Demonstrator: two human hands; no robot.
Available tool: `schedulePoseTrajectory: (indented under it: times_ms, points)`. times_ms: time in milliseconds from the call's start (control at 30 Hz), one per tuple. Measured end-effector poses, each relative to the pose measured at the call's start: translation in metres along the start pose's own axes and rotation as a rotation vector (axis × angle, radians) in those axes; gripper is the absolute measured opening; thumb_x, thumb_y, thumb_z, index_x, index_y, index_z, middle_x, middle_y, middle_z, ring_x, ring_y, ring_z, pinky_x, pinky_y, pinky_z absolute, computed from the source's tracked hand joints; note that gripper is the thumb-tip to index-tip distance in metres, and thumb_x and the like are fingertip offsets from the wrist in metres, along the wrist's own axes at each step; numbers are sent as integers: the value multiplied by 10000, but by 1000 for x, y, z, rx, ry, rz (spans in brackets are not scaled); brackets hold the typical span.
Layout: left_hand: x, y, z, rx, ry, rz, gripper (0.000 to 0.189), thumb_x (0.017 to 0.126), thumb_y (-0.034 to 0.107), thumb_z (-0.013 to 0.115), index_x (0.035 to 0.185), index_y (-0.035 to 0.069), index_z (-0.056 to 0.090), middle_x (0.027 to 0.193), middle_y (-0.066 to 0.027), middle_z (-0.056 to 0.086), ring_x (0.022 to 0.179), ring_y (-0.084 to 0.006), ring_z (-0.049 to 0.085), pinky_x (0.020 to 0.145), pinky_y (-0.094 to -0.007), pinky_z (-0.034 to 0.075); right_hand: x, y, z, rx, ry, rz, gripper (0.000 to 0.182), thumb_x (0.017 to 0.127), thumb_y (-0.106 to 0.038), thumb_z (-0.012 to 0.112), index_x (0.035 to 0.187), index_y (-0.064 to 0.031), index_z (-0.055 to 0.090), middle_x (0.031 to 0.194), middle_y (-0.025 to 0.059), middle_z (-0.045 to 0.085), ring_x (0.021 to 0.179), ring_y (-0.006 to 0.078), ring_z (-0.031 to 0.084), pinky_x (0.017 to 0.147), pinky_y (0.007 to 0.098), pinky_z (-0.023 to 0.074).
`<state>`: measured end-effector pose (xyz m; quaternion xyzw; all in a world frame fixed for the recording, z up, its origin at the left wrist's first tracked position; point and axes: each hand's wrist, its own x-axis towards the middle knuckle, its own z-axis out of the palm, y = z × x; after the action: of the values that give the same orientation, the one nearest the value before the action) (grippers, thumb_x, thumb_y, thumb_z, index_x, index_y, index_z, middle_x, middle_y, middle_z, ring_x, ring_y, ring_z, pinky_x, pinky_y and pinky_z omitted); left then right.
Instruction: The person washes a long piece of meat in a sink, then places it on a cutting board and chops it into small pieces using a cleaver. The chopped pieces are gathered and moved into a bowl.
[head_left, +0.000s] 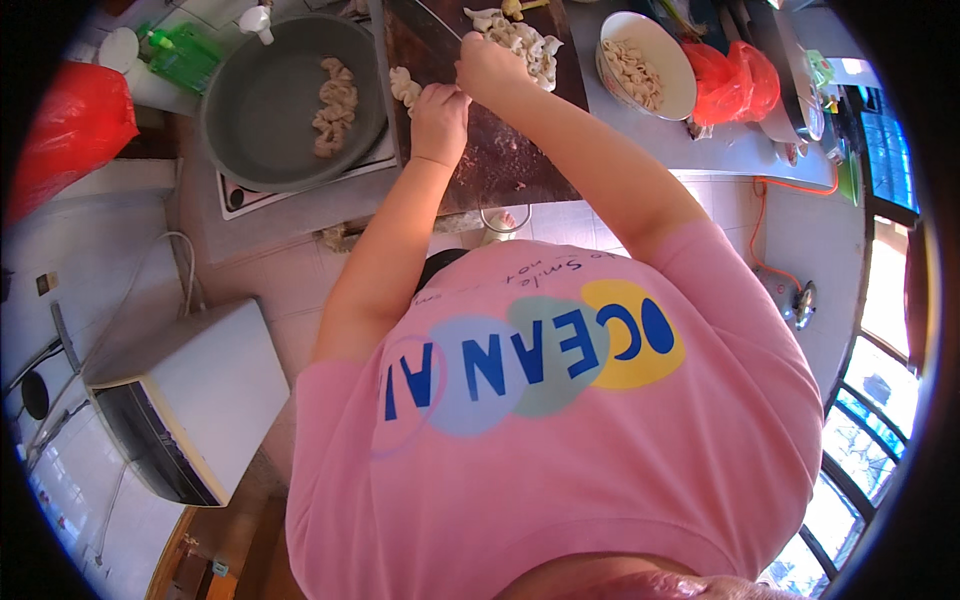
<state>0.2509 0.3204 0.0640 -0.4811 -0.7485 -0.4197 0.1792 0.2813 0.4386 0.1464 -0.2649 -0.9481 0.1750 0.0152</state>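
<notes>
On a dark wooden chopping board (499, 161), my left hand (439, 124) presses down on a pale, frilly strip of meat (405, 88) that looks like intestine. Part of the strip sticks out past its left side; the rest is hidden under the fingers. My right hand (491, 71) grips a knife (441, 21), seen nearly edge-on, its blade pointing up and left. Both hands are close together, almost touching. Just beyond my right hand lies a heap of similar pale pieces (529, 49), with a yellowish ginger-like root (517, 7) above it.
Left of the board, a wide grey pan (255, 112) on the hob holds a longer frilly length (335, 109). To the right stand a white bowl (671, 64) of cut pieces and a red plastic bag (731, 82). A green bottle (184, 56) and a red bag (82, 127) are at far left.
</notes>
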Motion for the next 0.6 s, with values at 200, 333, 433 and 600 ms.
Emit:
schedulePoseTrajectory:
  times_ms: [200,333,433,600]
  points:
    - [5,2,-22,46,37,34,217,678,72,733,879,59,653,929,-69,604,898,-287,540,814,-405,447,-50,67,6,144,40,23,323,849,-262,618,965,25,528,915,250,662,876,413,649,761,465,520]
    - [0,-6,-24,51,17,76,174,680,82,735,836,58,661,879,-62,620,862,-277,558,793,-390,457,-74,55,-18,207,21,68,329,851,-274,627,962,20,527,911,258,654,878,418,639,754,475,509]
    - [1,-7,-19,61,20,85,133,670,70,707,790,63,650,837,-62,611,854,-272,559,784,-384,462,-76,41,-25,148,-7,15,317,854,-267,626,957,15,526,897,252,653,859,422,637,745,477,510]
    - [-4,-9,-16,57,-57,24,118,702,81,705,814,58,676,855,-68,636,859,-277,574,788,-392,471,-75,39,-4,35,-99,14,287,850,-218,617,961,24,511,839,253,655,810,397,662,692,474,533]
